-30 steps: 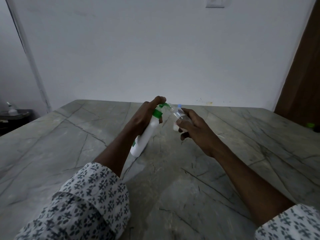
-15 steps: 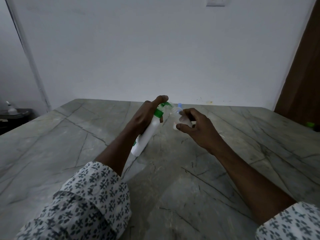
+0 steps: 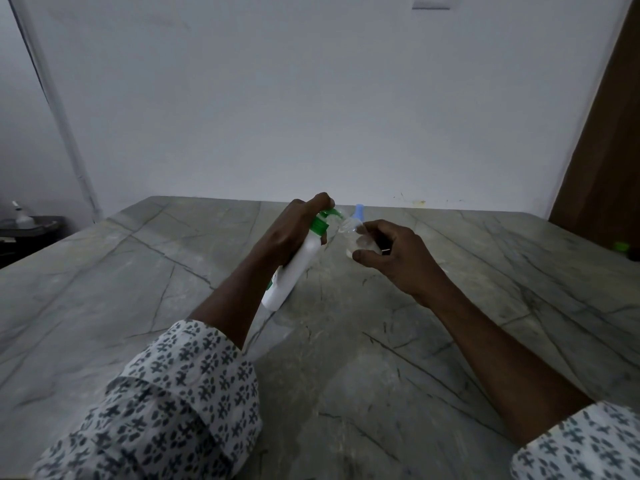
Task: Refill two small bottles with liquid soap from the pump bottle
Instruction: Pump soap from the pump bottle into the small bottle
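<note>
Pumping soap into first small bottle
Left hand point(image 3: 289, 233) grips tilted pump bottle point(image 3: 294, 268), base on bench point(image 3: 138, 271); right hand point(image 3: 394, 258) grips clear small bottle point(image 3: 355, 237) at spout. Next: press pump, mouth aligned

- I see a grey marble table point(image 3: 138, 278) with dark veins filling the lower half of the view, its far edge against the wall.
- A plain white wall point(image 3: 294, 98) covers everything from 10 to 1 o'clock.
- At 12 o'clock, cut off by the top edge, I make out a white switch plate point(image 3: 430, 1) on that wall.
- At 3 o'clock a brown wooden panel point(image 3: 602, 150) runs up the right edge; door or cabinet, I cannot tell.
- At 9 o'clock a dark low stand point(image 3: 27, 230) sits beyond the table, with a small white-topped container point(image 3: 21, 216) on it, too dim to identify.
- Near 3 o'clock, by the table's right edge, there is a small green object point(image 3: 621, 246), unclear.
- A thin white pipe point(image 3: 74, 150) slants down the wall at 10 o'clock.
</note>
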`<act>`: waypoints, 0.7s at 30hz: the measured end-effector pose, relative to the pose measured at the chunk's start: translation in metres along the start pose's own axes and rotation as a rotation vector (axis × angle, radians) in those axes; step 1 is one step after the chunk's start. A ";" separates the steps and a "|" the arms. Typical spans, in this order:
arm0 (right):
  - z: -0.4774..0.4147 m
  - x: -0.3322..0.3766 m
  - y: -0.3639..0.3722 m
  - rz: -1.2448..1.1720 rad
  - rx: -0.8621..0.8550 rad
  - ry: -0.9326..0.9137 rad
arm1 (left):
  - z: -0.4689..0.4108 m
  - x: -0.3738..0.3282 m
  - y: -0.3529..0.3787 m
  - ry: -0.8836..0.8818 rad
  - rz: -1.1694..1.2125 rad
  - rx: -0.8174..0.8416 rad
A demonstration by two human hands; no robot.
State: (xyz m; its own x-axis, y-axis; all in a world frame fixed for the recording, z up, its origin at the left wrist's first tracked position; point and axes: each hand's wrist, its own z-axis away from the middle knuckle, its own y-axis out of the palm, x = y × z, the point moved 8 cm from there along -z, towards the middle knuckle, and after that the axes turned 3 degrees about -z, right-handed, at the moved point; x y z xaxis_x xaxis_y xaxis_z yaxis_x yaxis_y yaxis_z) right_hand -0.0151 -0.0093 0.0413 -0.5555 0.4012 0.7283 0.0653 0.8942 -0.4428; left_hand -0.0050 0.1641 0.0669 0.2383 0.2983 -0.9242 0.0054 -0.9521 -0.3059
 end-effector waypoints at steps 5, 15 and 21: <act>-0.001 0.003 -0.001 -0.004 -0.021 -0.009 | -0.002 0.002 0.000 0.009 -0.014 -0.009; -0.001 0.003 0.001 0.038 -0.023 -0.031 | 0.001 0.001 0.000 0.008 0.028 0.026; 0.001 0.004 0.002 0.055 -0.016 -0.037 | 0.002 -0.001 0.002 0.027 0.004 0.039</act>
State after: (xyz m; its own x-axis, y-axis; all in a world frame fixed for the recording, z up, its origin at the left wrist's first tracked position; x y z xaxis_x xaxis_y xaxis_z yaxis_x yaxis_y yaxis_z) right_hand -0.0180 -0.0058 0.0426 -0.5810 0.4422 0.6833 0.1095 0.8744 -0.4728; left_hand -0.0068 0.1624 0.0668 0.2645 0.2916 -0.9193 -0.0334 -0.9499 -0.3109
